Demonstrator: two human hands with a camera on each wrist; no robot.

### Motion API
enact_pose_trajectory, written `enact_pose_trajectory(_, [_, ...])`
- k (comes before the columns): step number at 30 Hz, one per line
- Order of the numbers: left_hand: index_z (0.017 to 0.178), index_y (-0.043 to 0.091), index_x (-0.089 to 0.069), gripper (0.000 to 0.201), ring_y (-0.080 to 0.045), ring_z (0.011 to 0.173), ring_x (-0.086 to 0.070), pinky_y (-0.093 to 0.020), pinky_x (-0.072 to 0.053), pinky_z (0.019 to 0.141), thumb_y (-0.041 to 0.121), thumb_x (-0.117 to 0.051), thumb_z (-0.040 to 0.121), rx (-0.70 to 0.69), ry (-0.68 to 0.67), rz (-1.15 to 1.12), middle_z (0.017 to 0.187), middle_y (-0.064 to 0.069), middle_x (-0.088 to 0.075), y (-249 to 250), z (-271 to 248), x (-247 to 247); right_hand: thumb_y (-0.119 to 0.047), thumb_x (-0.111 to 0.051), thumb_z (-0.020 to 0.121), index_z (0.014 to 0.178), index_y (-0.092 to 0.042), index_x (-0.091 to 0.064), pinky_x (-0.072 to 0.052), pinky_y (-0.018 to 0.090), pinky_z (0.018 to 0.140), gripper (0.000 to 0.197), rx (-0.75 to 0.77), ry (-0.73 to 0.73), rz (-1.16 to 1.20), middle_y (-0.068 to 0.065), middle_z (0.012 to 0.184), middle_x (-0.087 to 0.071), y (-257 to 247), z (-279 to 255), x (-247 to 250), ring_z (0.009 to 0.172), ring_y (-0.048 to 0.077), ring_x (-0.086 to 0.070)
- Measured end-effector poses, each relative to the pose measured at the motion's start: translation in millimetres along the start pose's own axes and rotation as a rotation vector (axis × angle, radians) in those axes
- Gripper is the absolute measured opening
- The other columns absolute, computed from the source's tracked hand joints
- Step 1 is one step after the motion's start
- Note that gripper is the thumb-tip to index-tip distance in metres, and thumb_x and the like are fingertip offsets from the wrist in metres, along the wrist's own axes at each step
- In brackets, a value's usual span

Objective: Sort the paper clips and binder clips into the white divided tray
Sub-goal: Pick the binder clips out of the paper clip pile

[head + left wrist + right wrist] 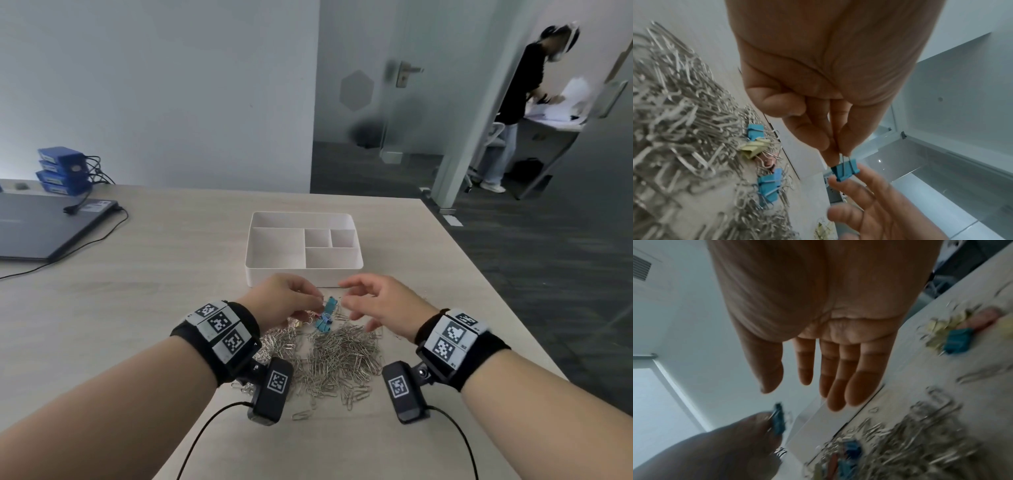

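Left hand (828,68) fingers (812,138) pinch a blue binder clip (845,169); right hand (818,313) fingers spread, empty.

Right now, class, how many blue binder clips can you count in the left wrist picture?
3: one pinched by the left hand, at; two in the pile, at and. Paper clips may hide others.

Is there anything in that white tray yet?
No. In the head view every compartment of the white divided tray shows only bare white floor, while the paper clips lie heaped on the table.
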State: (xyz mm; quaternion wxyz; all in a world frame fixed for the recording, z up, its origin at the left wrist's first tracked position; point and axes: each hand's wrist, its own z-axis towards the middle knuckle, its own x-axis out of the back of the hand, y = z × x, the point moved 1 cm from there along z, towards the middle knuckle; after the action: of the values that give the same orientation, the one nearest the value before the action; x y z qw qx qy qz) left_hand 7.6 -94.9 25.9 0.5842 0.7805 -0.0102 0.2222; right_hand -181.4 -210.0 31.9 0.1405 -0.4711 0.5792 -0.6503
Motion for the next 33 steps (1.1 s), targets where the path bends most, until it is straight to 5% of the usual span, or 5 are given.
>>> enact_pose_trajectory(9, [0.099,0.021,-0.072,0.011,-0.007,0.070,-0.067,-0.021,-0.050,0.053,0.023,-0.073,0.089,-0.055,0.129,0.114,0.090,0.004,-0.074,-7,2,9,-0.015,-0.069,0.090,0.103,-0.019,-0.070,-0.053,0.030,0.058,0.013,-0.108,0.183,-0.204,0.004,0.094,-0.070,22,19,13,0.067,0.015,-0.066])
enact_pose_trajectory(14, [0.113,0.027,-0.069,0.024,-0.006,0.092,-0.064,-0.018,-0.048,0.076,0.027,-0.071,0.089,-0.074,0.186,0.405,0.115,0.010,-0.067,-23,7,31,-0.025,-0.066,0.085,0.104,-0.022,-0.071,-0.054,0.031,0.083,0.020,-0.271,0.258,-0.728,-0.001,0.104,-0.071,47,24,46,0.091,0.021,-0.067])
enact_pose_trajectory(20, [0.126,0.034,-0.063,0.051,-0.011,0.110,-0.059,-0.028,-0.048,0.095,0.036,-0.079,0.078,-0.035,0.078,0.611,0.133,0.009,-0.057,-28,12,25,-0.031,-0.064,0.085,0.110,-0.024,-0.069,-0.049,0.028,0.080,0.026,-0.280,0.256,-0.818,-0.001,0.103,-0.070,37,28,44,0.097,0.020,-0.064])
enact_pose_trajectory(26, [0.140,0.034,-0.051,0.076,-0.015,0.114,-0.056,-0.039,-0.051,0.099,0.054,-0.077,0.072,-0.072,-0.026,0.843,0.138,0.009,-0.048,-21,20,8,-0.034,-0.066,0.090,0.130,-0.028,-0.061,-0.043,0.016,0.071,0.041,-0.020,-0.066,-0.633,-0.008,0.125,-0.059,-6,29,-17,0.085,0.001,-0.056])
enact_pose_trajectory(33, [0.126,0.034,-0.066,0.046,-0.012,0.101,-0.063,-0.033,-0.055,0.089,0.044,-0.069,0.081,-0.105,0.027,0.826,0.117,0.008,-0.067,-23,25,10,-0.014,-0.062,0.089,0.145,-0.034,-0.050,-0.054,0.031,0.076,0.060,0.016,-0.154,-0.735,0.000,0.139,-0.052,-20,43,-52,0.093,0.016,-0.061])
